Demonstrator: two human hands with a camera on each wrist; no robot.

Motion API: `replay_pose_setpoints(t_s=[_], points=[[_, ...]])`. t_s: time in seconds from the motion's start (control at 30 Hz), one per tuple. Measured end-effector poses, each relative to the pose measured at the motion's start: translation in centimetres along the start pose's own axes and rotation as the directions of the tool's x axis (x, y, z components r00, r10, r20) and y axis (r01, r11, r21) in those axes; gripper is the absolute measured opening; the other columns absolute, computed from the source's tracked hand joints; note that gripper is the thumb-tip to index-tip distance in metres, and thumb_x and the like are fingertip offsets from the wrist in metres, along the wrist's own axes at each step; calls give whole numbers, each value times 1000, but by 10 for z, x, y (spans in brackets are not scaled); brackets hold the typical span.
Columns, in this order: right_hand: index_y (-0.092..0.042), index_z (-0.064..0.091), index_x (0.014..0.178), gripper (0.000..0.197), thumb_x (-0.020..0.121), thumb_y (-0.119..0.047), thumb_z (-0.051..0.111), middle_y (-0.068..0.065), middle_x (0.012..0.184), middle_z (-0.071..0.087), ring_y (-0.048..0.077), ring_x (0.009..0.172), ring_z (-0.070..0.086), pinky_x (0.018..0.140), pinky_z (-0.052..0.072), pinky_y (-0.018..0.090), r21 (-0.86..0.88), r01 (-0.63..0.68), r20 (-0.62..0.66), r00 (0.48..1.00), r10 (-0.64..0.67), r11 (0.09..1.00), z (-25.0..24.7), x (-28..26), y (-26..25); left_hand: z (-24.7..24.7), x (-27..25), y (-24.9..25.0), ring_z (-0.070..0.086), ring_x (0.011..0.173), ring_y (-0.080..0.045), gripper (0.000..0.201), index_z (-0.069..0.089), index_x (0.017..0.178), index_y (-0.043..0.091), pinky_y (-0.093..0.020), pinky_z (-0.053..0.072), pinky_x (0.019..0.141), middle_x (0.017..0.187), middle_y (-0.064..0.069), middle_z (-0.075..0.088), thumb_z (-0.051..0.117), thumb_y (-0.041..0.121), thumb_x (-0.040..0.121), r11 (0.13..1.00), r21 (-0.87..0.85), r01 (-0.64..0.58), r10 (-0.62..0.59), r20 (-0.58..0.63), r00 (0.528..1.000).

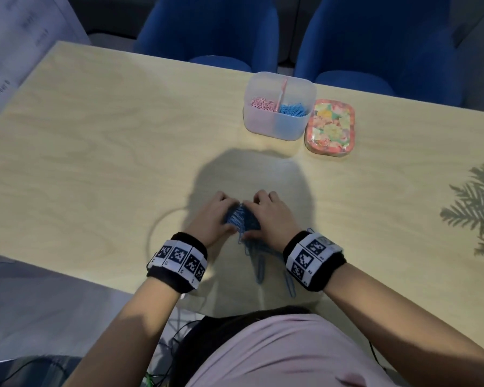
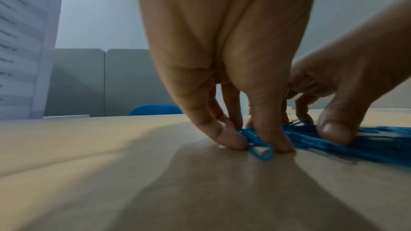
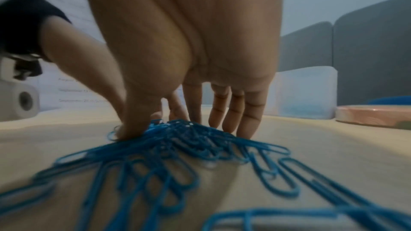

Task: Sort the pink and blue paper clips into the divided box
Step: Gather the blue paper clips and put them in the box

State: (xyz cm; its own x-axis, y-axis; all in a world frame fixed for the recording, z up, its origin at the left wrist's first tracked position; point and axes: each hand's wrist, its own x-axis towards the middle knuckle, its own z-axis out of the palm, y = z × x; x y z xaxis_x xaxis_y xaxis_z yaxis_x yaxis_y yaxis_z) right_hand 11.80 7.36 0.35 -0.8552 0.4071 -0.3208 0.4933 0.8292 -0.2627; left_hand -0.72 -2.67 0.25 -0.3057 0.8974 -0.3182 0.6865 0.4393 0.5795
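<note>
A heap of blue paper clips (image 1: 242, 219) lies on the wooden table (image 1: 95, 163) close to my body. My left hand (image 1: 221, 215) and right hand (image 1: 260, 216) cup it from either side, fingers curled down. In the left wrist view my left hand (image 2: 260, 144) pinches clips at the heap's edge. In the right wrist view my right hand (image 3: 182, 126) has its thumb on the heap (image 3: 177, 140) and its fingers behind it. Several loose blue clips (image 1: 263, 266) trail toward me. The translucent divided box (image 1: 277, 127) holds pink clips (image 1: 263, 103) on the left and blue clips (image 1: 294, 109) on the right.
A floral tin (image 1: 330, 127) sits against the box's right side. Two blue chairs (image 1: 207, 32) stand beyond the far edge. Printed sheets (image 1: 17, 51) hang at the left. A plant's shadow (image 1: 481, 208) falls at the right. A cable (image 1: 157, 227) loops beside my left wrist.
</note>
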Motion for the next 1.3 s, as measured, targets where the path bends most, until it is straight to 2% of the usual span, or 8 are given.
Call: replay_pose_setpoints(t_s=[0.17, 0.43, 0.6, 0.83, 0.97, 1.1, 1.23, 1.3], points=[[-14, 55, 122, 30, 92, -16, 50, 7, 120, 49, 26, 115, 43, 85, 38, 33, 135, -45, -76, 996, 56, 990, 0, -9, -2, 3, 11, 10, 55, 97, -28, 30, 61, 104, 4, -39, 44, 87, 106, -14, 55, 69, 11, 76, 996, 77, -38, 40, -18, 999], [-5, 72, 96, 16, 84, -9, 64, 11, 101, 71, 25, 95, 62, 81, 43, 27, 448, -127, 5, 990, 140, 885, -13, -2, 25, 1, 17, 10, 54, 96, -27, 26, 63, 103, 6, -33, 40, 83, 104, -13, 57, 67, 18, 81, 989, 131, -76, 73, 29, 997], [0, 72, 89, 12, 81, -5, 65, 8, 85, 71, -2, 59, 57, 54, 40, 5, 588, -164, 72, 986, 150, 792, -44, 0, 55, 0, 17, 11, 56, 93, -26, 22, 65, 99, 8, -31, 39, 79, 100, -11, 60, 65, 21, 82, 986, 137, -92, 88, 37, 995], [-15, 56, 57, 29, 83, -4, 63, -10, 44, 55, -2, 33, 47, 44, 42, 20, 714, -218, -124, 896, 426, 666, -140, 53, 103, 4, 20, 13, 57, 96, -28, 21, 65, 103, 6, -34, 40, 81, 102, -12, 62, 57, 18, 88, 986, 137, -99, 96, 28, 995], [-15, 54, 55, 29, 80, -6, 66, -2, 60, 57, 9, 46, 53, 49, 49, 23, 733, -255, -212, 796, 567, 631, -175, 106, 120, 5, 24, 18, 58, 97, -31, 22, 64, 104, 5, -39, 43, 84, 104, -15, 62, 54, 19, 91, 982, 155, -105, 94, 76, 993], [-7, 65, 78, 7, 72, -5, 69, 8, 79, 69, 12, 56, 67, 64, 59, 27, 630, -386, -102, 819, 565, 673, -179, 138, 127, -3, 35, 31, 58, 96, -29, 22, 64, 103, 4, -35, 41, 84, 101, -15, 62, 56, 19, 90, 986, 121, -118, 110, 72, 991], [-9, 59, 105, 22, 83, -7, 57, 16, 107, 63, 15, 66, 65, 48, 53, 17, 675, -343, -59, 858, 511, 654, -170, 140, 130, -28, 63, 57, 58, 89, -31, 19, 66, 97, 3, -35, 41, 79, 95, -18, 64, 60, 17, 87, 989, 28, -148, 148, -19, 989], [-2, 60, 113, 28, 87, -6, 51, 21, 114, 63, 21, 78, 61, 61, 58, 26, 725, -305, -91, 846, 525, 618, -171, 126, 129, -43, 82, 71, 58, 88, -31, 18, 66, 97, 3, -32, 38, 76, 95, -17, 65, 60, 17, 87, 982, 23, -185, 186, -86, 979]])
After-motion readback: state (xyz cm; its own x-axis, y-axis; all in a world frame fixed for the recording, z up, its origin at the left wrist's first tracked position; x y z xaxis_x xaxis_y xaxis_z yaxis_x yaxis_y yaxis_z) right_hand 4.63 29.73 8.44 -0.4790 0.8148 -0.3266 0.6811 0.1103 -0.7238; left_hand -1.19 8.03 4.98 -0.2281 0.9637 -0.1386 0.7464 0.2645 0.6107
